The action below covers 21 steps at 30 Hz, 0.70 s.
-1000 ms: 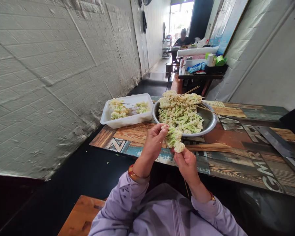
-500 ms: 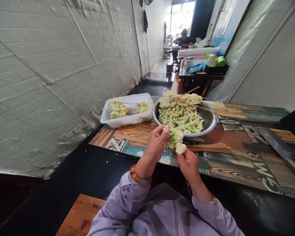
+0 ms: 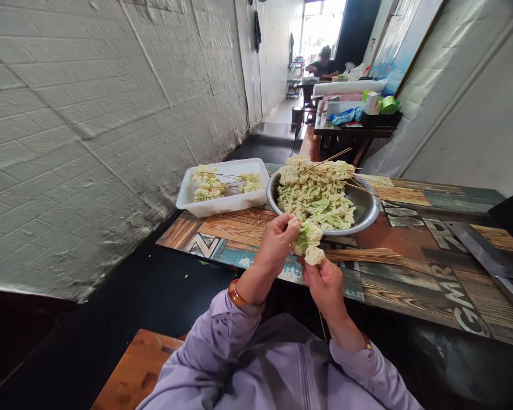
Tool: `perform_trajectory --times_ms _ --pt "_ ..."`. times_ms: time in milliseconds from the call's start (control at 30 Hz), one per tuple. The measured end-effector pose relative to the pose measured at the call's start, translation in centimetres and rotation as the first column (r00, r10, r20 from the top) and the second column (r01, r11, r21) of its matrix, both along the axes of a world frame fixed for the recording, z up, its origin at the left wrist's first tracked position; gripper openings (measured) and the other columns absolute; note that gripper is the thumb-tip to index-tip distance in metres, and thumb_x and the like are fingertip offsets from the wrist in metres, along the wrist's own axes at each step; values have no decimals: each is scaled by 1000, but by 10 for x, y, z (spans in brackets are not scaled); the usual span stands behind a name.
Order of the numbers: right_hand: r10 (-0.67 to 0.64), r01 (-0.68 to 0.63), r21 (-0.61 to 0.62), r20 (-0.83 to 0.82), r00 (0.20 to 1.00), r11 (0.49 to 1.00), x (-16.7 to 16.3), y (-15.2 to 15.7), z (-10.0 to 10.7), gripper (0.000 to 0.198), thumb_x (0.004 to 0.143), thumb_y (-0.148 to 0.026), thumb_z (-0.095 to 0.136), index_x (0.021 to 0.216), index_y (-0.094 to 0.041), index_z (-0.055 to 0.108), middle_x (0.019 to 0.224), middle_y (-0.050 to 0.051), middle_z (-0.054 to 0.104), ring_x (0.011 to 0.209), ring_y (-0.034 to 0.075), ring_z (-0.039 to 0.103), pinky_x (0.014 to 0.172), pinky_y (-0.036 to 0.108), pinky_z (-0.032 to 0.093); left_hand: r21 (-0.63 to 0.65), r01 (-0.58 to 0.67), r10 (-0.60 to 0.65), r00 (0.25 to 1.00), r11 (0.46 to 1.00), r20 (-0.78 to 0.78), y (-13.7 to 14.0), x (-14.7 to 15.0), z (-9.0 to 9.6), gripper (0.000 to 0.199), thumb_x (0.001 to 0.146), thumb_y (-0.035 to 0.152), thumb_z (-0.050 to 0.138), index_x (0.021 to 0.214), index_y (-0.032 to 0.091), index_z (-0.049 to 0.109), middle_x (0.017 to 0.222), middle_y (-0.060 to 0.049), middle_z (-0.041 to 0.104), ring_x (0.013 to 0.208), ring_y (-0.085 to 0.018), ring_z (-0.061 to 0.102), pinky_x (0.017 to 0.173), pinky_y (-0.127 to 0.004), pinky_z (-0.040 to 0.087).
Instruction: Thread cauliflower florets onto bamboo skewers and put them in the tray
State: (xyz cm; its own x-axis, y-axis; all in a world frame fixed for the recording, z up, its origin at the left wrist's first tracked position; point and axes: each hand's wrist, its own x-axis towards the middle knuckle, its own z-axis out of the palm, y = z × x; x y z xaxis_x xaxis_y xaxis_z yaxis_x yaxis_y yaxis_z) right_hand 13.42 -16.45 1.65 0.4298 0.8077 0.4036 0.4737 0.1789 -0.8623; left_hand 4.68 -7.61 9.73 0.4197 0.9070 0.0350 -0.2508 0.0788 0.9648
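Note:
Between my hands, over the table's near edge, is a skewer of cauliflower florets [image 3: 308, 238]. My left hand [image 3: 277, 244] is closed on the florets at the upper end. Just below the lowest floret, my right hand [image 3: 327, 283] pinches the thin bamboo skewer [image 3: 322, 326], whose free end sticks out beneath the palm. Close beyond stands a metal bowl [image 3: 374, 213] heaped with loose cauliflower [image 3: 316, 199]; several threaded skewers [image 3: 331, 155] lie across its top. Left of the bowl, a white plastic tray [image 3: 205, 212] holds finished-looking cauliflower skewers [image 3: 209, 185] in two groups.
A bundle of bare bamboo skewers [image 3: 367, 256] lies on the patterned wooden table [image 3: 410, 290]. A cleaver [image 3: 483, 250] rests at the right. A wooden stool [image 3: 137, 364] is at lower left. Farther back are a cluttered table [image 3: 350, 132] and a seated person [image 3: 325, 65].
My left hand has shifted slightly right and down toward the right hand, with the florets between them. The view has also moved a little. Bowl and tray stay in place.

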Motion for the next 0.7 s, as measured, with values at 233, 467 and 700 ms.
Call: perform_trajectory --times_ms 233,467,700 --pt "82 -96 -68 -186 979 993 4 2 -2 41 94 -49 47 81 -15 67 47 -5 48 43 11 44 46 24 34 -44 16 -11 993 999 115 4 -5 0 25 71 38 72 75 15 63 70 0 54 64 -9 47 58 -21 37" --pt "109 -130 -64 -263 959 989 1 4 -10 41 96 -49 46 88 -14 66 49 -5 47 46 11 43 46 23 32 -57 3 6 986 998 164 9 -9 -5 33 75 46 71 86 15 71 89 -5 63 78 -14 56 64 -23 43" --pt "129 -149 -52 -281 951 987 -2 9 -5 38 95 -48 48 84 -15 65 50 -5 46 46 10 42 47 24 33 -140 167 -136 969 976 206 9 -10 -9 33 69 38 78 87 16 61 71 1 60 56 -9 52 48 -20 39"
